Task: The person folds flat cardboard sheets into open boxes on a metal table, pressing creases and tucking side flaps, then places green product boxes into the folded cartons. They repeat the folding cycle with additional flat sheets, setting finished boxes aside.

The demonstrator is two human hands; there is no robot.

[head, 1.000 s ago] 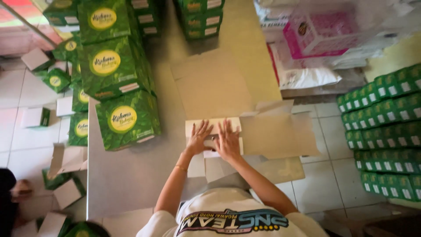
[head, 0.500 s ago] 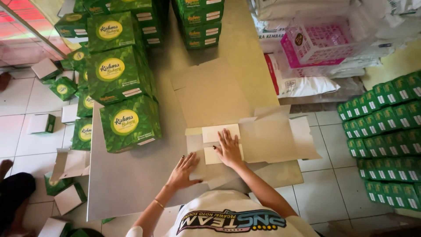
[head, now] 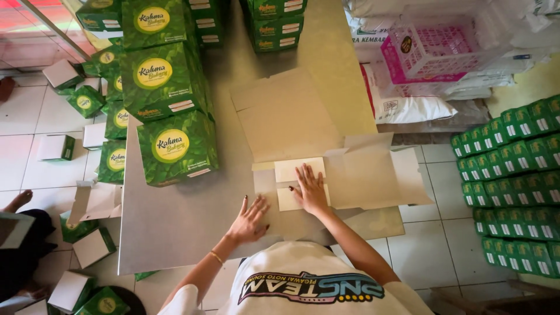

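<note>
Grey table w/ green boxes, flat cardboard.

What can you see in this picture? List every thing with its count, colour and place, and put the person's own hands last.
Flat cardboard sheet: one, pale brown, unfolded on the table's near right.
Table: one, grey, centre.
Large boxes: several, green with yellow ovals, stacked on the table's left.
Small boxes: many, green, in rows at right.
Crate: one, pink, upper right.
Loose boxes: several, green and white, on the floor at left.
Left hand: flat on the table.
Right hand: pressing the cardboard.
</note>
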